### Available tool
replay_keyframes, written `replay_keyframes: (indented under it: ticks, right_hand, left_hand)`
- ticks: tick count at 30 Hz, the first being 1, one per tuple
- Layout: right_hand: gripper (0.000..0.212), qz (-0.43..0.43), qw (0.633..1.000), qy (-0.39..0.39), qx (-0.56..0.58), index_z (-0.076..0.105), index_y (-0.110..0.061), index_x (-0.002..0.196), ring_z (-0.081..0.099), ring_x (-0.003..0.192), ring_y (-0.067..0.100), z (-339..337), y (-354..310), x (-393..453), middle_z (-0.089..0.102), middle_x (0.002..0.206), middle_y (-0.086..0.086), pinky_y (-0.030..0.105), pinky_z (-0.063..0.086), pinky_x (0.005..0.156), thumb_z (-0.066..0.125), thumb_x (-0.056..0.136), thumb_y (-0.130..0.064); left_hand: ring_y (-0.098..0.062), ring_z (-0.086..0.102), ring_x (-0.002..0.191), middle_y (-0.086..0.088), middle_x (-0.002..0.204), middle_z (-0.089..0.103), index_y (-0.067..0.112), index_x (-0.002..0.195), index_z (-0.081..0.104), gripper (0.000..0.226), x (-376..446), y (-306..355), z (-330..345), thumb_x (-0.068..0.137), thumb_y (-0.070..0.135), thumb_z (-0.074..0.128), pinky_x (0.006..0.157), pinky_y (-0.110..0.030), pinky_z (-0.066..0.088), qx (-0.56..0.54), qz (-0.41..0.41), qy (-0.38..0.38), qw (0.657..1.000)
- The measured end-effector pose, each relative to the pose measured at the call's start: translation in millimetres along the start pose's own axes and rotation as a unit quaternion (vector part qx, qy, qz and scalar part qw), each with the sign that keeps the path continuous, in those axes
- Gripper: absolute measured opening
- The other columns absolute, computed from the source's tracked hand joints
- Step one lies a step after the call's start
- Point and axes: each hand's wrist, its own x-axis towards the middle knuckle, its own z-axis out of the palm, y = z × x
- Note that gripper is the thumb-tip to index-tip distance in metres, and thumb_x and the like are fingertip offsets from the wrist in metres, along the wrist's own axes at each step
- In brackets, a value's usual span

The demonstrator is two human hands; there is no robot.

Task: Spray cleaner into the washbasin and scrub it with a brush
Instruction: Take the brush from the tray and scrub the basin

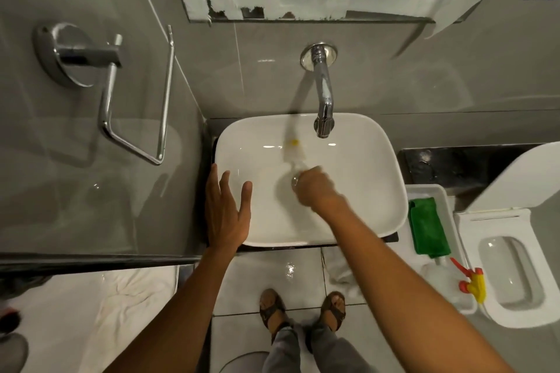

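In washbasin (348, 221): right hand (315, 191) blurred, fingers' state unclear | left hand (225, 212) fingers spread

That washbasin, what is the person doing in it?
A person is cleaning the white washbasin. The right hand is down in the bowl near the drain, closed on a blurred brush. The left hand rests open on the basin's left rim. The spray bottle lies in a tray at the right, beside a green cloth.

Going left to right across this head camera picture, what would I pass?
Chrome wall holder → left hand → right hand → green cloth → spray bottle → toilet.
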Motion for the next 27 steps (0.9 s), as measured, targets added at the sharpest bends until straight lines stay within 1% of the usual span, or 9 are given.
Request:
replay_keyframes:
  ticks: [5,10,14,16,19,20,22,25,27]
  right_hand:
    - [0.045,0.061,0.986,0.033,-0.153,0.049,0.007,0.146,0.062,0.128,0.045,-58,81,16,0.054,0.144,0.026,0.049,0.055,0.102,0.035,0.111,-0.018]
    - [0.041,-0.012,0.937,-0.138,-0.321,0.052,0.002,0.142,0.066,0.122,0.044,-57,91,-63,0.058,0.138,0.028,0.041,0.055,0.09,0.05,0.101,0.005]
    - [0.016,-0.088,0.935,-0.257,-0.226,0.055,-0.008,0.113,0.067,0.105,0.038,-18,49,-99,0.062,0.108,0.021,0.043,0.05,0.072,0.046,0.103,-0.001]
    - [0.014,-0.089,0.949,-0.272,-0.132,0.05,-0.012,0.105,0.059,0.101,0.033,12,23,-98,0.057,0.109,0.023,0.038,0.045,0.067,0.038,0.106,-0.006]
    - [0.033,-0.084,0.978,-0.165,-0.091,0.05,0.0,0.134,0.062,0.123,0.042,49,-9,-78,0.051,0.143,0.03,0.042,0.05,0.084,0.029,0.113,-0.015]
    - [0.047,-0.075,0.987,-0.111,-0.086,0.042,0.002,0.151,0.062,0.128,0.043,57,-12,-67,0.049,0.15,0.03,0.044,0.053,0.092,0.018,0.115,-0.014]
    - [0.063,-0.07,0.995,0.016,-0.065,0.031,0.003,0.162,0.066,0.13,0.039,57,-10,-46,0.056,0.151,0.025,0.041,0.054,0.103,-0.004,0.113,-0.016]
    - [0.054,-0.013,0.999,0.051,-0.002,0.032,-0.001,0.158,0.059,0.135,0.043,34,11,-11,0.058,0.147,0.024,0.046,0.045,0.11,0.027,0.115,-0.034]
    - [0.056,0.028,0.996,0.078,-0.036,0.028,0.005,0.159,0.054,0.138,0.045,4,39,12,0.052,0.15,0.028,0.048,0.043,0.111,0.031,0.114,-0.029]
  left_hand:
    - [-0.027,0.024,0.167,0.003,0.183,0.014,0.02,0.166,0.037,0.105,-1,-1,-1,0.094,0.091,0.01,0.133,-0.049,0.029,-0.005,-0.002,-0.001,1.0]
    - [-0.028,0.025,0.167,0.001,0.183,0.014,0.019,0.166,0.037,0.103,-1,-1,-1,0.096,0.089,0.009,0.133,-0.05,0.031,-0.001,-0.002,-0.004,1.0]
    - [-0.029,0.027,0.166,0.0,0.182,0.016,0.019,0.166,0.036,0.101,-1,-1,-1,0.097,0.088,0.01,0.132,-0.051,0.033,0.004,0.004,0.001,1.0]
    - [-0.03,0.028,0.166,-0.002,0.182,0.017,0.018,0.167,0.034,0.101,-1,-1,0,0.098,0.087,0.011,0.132,-0.052,0.033,0.003,0.007,0.003,1.0]
    - [-0.03,0.029,0.165,-0.005,0.182,0.02,0.015,0.166,0.035,0.1,-1,-2,0,0.099,0.085,0.011,0.132,-0.052,0.034,-0.005,0.012,0.011,1.0]
    - [-0.03,0.03,0.165,-0.005,0.181,0.021,0.014,0.166,0.036,0.099,-1,-3,1,0.1,0.084,0.012,0.131,-0.052,0.035,-0.008,0.015,0.015,1.0]
    - [-0.029,0.03,0.164,-0.004,0.181,0.022,0.014,0.165,0.037,0.097,-1,-5,1,0.101,0.083,0.014,0.132,-0.05,0.034,-0.012,0.016,0.017,1.0]
    - [-0.027,0.028,0.165,-0.001,0.182,0.019,0.016,0.165,0.037,0.095,0,-6,2,0.101,0.083,0.015,0.133,-0.05,0.033,-0.012,0.01,0.012,1.0]
    - [-0.027,0.027,0.166,0.001,0.182,0.018,0.02,0.166,0.036,0.095,1,-6,3,0.1,0.084,0.015,0.133,-0.05,0.033,-0.013,0.004,0.008,1.0]
